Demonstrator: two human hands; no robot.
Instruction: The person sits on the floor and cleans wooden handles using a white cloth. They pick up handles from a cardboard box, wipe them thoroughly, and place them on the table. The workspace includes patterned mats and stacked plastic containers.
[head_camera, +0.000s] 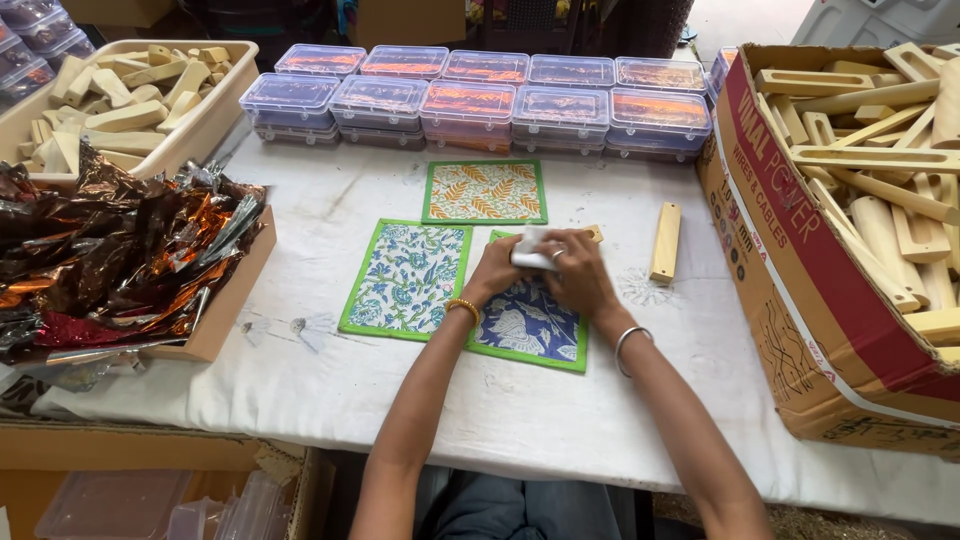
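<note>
My left hand (497, 270) and right hand (575, 272) press a matt white piece, paper or cloth I cannot tell, (532, 250) onto a quilted blue printed cloth mat (528, 325) with a green fabric border; the two neighbouring mats (407, 278) (485, 192) are the same soft, matt cotton. The table cover (520, 400) is dull white cloth, faintly stained. Bare, unvarnished pale wood forms the block (665, 242), crinkled foil wrappers (110, 250) shine metallic, lidded boxes (470, 100) are glossy clear plastic, and the carton (800, 300) is matt printed cardboard.
</note>
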